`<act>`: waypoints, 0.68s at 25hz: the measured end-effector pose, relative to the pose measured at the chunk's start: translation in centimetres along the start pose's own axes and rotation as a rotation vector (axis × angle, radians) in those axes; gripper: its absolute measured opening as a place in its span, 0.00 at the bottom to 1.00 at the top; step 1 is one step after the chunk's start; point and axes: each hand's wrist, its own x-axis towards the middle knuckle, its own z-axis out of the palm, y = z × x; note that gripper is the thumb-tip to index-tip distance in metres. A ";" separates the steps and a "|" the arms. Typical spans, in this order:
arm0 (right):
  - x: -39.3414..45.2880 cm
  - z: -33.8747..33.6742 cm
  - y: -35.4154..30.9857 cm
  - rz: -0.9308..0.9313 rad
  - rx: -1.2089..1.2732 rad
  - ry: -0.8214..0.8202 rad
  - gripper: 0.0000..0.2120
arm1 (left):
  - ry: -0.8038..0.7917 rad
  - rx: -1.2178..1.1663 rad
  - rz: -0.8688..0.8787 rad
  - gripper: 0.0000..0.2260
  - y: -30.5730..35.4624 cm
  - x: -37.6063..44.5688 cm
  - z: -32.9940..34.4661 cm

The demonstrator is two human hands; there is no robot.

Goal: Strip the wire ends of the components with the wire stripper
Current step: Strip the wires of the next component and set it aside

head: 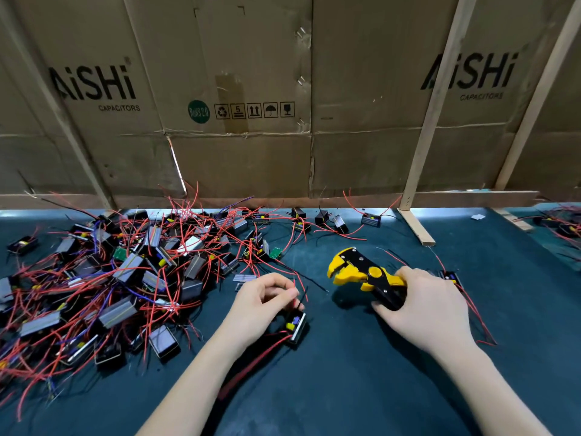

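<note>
1. Stripper (pixel 366 276), yellow and black, in our right hand (pixel 423 305); fingers wrapped round its handles, its head pointing left above the mat (pixel 361 388).
2. Left hand (pixel 262 298) pinches a red wire (pixel 295 291) rising from a component (pixel 295 325) just beneath it.
3. Pile (pixel 110 278) of wired components lies left on the mat.

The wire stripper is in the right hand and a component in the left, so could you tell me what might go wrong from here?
1. The left hand pinches the component's thin wires near their tips, so its fingers may end up close to the wire stripper.
2. Red leads from the pile lie nearby and could snag.
</note>
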 end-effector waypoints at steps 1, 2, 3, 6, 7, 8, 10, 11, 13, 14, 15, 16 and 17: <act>0.0 0.2 0.0 -0.028 -0.028 0.017 0.19 | -0.013 0.037 0.016 0.04 -0.1 0.0 0.1; 0.0 0.5 -0.2 -0.056 -0.053 0.033 0.19 | -0.020 0.078 0.036 0.04 -0.3 0.0 0.2; 0.0 0.7 -0.5 -0.083 -0.069 0.048 0.19 | -0.025 0.125 0.058 0.04 -0.5 0.0 0.3; -0.1 1.2 -1.0 -0.141 -0.074 0.084 0.19 | -0.048 0.210 0.105 0.05 -0.8 0.0 0.4; -0.2 1.2 -1.0 -0.157 -0.069 0.103 0.19 | -0.060 0.202 0.108 0.04 -0.9 0.0 0.3; -0.2 1.3 -1.0 -0.171 -0.066 0.117 0.19 | -0.077 0.191 0.106 0.03 -0.9 0.0 0.2; -0.2 1.4 -0.9 -0.184 -0.071 0.124 0.19 | -0.131 0.184 0.091 0.03 -0.8 -0.1 0.2; -0.2 1.5 -0.9 -0.192 -0.073 0.132 0.19 | -0.155 0.177 0.083 0.05 -0.7 -0.1 0.2; -0.2 1.6 -0.9 -0.207 -0.075 0.154 0.20 | -0.163 0.159 0.080 0.06 -0.5 -0.2 0.2; -0.2 1.6 -0.9 -0.212 -0.074 0.161 0.20 | -0.151 0.153 0.082 0.06 -0.4 -0.1 0.2; -0.2 1.7 -0.9 -0.216 -0.071 0.170 0.20 | -0.139 0.145 0.081 0.06 -0.4 -0.2 0.3; -0.2 1.8 -0.9 -0.222 -0.066 0.182 0.20 | -0.128 0.138 0.075 0.06 -0.4 -0.2 0.4; -0.2 1.8 -1.0 -0.226 -0.063 0.192 0.20 | -0.119 0.137 0.067 0.06 -0.4 -0.2 0.5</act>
